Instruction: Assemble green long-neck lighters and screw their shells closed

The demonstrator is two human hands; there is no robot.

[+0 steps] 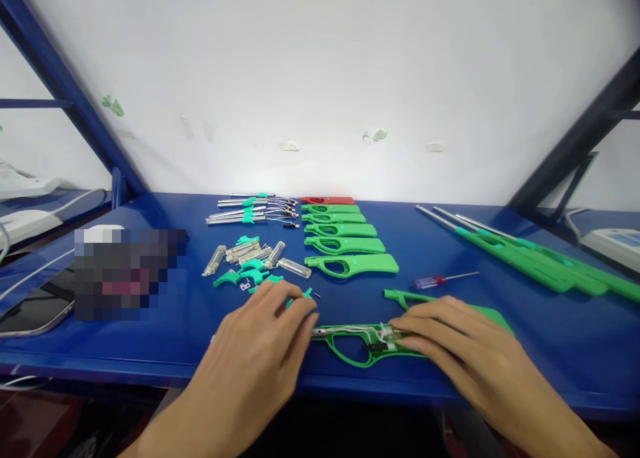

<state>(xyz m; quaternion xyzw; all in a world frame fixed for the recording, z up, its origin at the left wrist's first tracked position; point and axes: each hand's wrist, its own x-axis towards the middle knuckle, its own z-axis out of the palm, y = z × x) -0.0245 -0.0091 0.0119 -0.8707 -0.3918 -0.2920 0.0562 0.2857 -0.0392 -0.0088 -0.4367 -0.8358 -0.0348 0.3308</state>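
An opened green utility lighter lies near the table's front edge, its inside facing up. White wires, a metal tube and a black part sit in its shell. My left hand has its fingers curled round the tube end, which they partly hide. My right hand pinches a clear fuel tank at the handle; the palm covers the rest. Just behind the right hand lies another green handle half. Beyond my left fingers are teal triggers and loose clear tanks.
Several green handle halves and a red one form a column. Wired metal tubes lie back left. A screwdriver and assembled lighters lie right. A phone is at left; blue frame posts flank the table.
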